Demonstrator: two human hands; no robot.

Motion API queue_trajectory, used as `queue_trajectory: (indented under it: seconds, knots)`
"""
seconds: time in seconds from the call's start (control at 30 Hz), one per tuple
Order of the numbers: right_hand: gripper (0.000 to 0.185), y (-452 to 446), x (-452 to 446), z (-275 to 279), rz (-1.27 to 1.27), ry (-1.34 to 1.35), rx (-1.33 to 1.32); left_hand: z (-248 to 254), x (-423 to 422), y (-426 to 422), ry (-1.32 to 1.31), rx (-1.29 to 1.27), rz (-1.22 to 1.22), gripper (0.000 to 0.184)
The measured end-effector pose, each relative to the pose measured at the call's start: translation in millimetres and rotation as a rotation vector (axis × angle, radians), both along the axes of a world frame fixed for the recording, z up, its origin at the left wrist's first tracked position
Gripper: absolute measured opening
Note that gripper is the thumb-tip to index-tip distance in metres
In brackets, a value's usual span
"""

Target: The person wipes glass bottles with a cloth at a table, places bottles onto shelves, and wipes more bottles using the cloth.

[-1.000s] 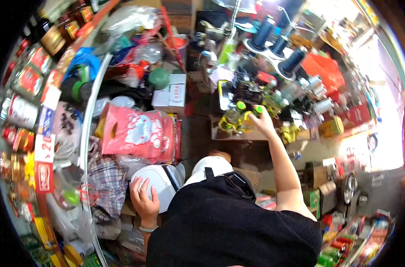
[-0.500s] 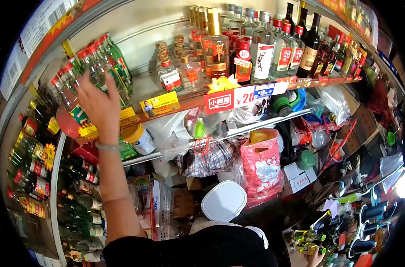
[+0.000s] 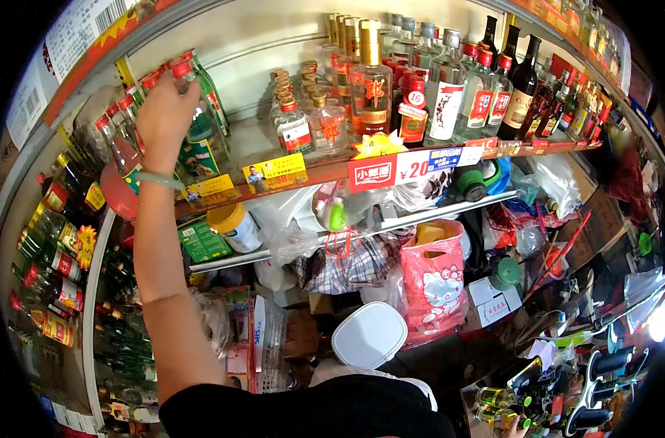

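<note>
fingers [image 3: 162,89] of the left hand [image 3: 166,123] are closed around the neck of a red-capped bottle [image 3: 201,137], which stands on the shelf [image 3: 328,171] among close neighbours. it looks like glass: rigid, smooth enough to slip, breakable if knocked, probably weighty if full; just under the cap is a fair hold, the shoulder steadier. the right hand [image 3: 517,428] is down beside some yellow-green bottles [image 3: 497,397], its grip too hidden to tell. the shelf looks firm, its front edge lined with price tags [image 3: 374,174]; below sit a pink bag [image 3: 424,288] and a white lid [image 3: 369,334] in a cluttered, unevenly lit room.
</note>
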State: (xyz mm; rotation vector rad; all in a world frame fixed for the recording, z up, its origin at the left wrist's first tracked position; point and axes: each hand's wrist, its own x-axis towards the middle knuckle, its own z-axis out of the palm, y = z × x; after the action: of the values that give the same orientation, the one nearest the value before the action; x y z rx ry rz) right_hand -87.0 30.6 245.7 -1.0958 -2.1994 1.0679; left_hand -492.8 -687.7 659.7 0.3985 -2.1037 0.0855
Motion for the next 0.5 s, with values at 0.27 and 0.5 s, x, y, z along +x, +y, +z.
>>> queue_trajectory:
  seconds: [0.27, 0.5]
  knots:
    - [0.029, 3.3, 1.7, -1.2, 0.059, 0.021, -0.012, 12.4, -81.9, -6.9, -0.086, 0.017, -0.189, 0.045]
    - [0.025, 8.1, 8.0, -16.3, 0.068, 0.065, -0.031, 22.0, -165.0, -21.7, -0.156, 0.217, -0.165, 0.031]
